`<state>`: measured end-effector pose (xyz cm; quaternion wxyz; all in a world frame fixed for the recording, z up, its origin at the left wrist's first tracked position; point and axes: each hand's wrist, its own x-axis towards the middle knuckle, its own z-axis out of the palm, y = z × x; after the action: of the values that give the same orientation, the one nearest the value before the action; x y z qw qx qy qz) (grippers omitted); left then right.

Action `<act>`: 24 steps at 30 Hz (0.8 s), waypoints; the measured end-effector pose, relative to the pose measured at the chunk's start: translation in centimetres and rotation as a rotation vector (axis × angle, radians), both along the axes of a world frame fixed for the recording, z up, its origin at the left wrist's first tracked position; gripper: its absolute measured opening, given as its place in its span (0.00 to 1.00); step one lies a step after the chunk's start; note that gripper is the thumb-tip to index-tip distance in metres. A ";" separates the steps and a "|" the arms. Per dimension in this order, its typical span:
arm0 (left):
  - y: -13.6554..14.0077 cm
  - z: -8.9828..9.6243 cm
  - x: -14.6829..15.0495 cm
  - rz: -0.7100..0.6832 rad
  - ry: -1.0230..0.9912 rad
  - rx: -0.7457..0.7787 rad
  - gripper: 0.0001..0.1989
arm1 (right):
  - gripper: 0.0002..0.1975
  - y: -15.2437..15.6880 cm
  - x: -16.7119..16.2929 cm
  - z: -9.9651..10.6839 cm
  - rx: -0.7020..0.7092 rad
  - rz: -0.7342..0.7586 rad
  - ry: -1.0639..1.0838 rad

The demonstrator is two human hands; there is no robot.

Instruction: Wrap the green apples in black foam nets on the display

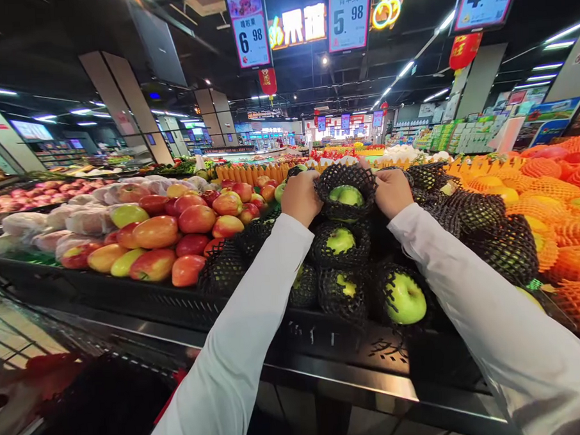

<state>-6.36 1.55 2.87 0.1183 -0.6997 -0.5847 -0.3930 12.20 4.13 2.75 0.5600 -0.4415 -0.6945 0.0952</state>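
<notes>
A green apple point(345, 195) sits in a black foam net point(348, 175) at the top of a small stack. My left hand point(301, 196) is closed on the left side of this net, and my right hand point(393, 191) is closed on its right side. The fingertips of both hands are partly hidden behind the net. Just below are more netted green apples, one point(341, 240) directly underneath and another point(405, 298) at the front with its net pulled low. Several others are wholly covered by black nets point(500, 250) on the right.
Red and yellow apples point(157, 232) are piled to the left, beside bagged fruit point(86, 220). Fruit in orange nets point(573, 256) lies on the right. A black crate wall point(144, 301) and metal shelf edge point(374, 380) run along the front. A wire cart point(16, 332) stands lower left.
</notes>
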 end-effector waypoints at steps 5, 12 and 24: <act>0.1 0.0 0.0 -0.001 0.011 0.003 0.07 | 0.36 -2.2 -0.4 0.6 -0.065 -0.062 -0.144; 0.3 -0.2 0.0 -0.024 -0.019 0.022 0.07 | 0.36 -2.6 -1.3 0.0 -0.173 -0.130 -0.513; 0.3 -0.2 1.0 -0.149 -0.384 0.289 0.09 | 0.19 -1.0 -2.1 -1.0 -0.111 0.100 0.173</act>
<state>-5.40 1.89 2.64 0.0746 -0.6291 -0.4810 -0.6061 10.09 3.14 1.72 0.5872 -0.4266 -0.6584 0.1991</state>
